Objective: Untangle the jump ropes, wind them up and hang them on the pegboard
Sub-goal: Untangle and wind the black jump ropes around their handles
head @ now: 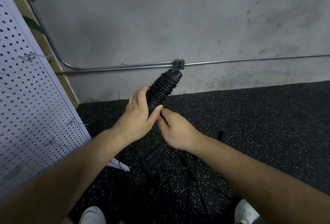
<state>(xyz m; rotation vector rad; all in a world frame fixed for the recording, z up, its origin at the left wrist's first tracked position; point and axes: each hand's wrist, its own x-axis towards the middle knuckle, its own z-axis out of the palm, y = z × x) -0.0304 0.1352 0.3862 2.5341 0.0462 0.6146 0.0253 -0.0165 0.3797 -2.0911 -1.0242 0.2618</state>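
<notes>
1. Black jump rope [163,89], wound tight round its handles, pointed up towards the wall, held above the floor [250,125].
2. Left hand [138,114] gripped its lower end, fingers [137,95] and thumb curled round it.
3. Right hand [175,131] met that same end, fingers curled in; whether they pinched anything, I couldn't tell.
4. More black ropes [160,163] lay on the floor below, pegboard [26,107] at left.

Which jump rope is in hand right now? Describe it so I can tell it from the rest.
Find the metal outlet box on the grey wall. Just below it a black bundle tilts up from the left hand, the right hand pinching at its lower end. It alone is coiled tight and held up; the other ropes lie loose on the speckled floor.
</notes>
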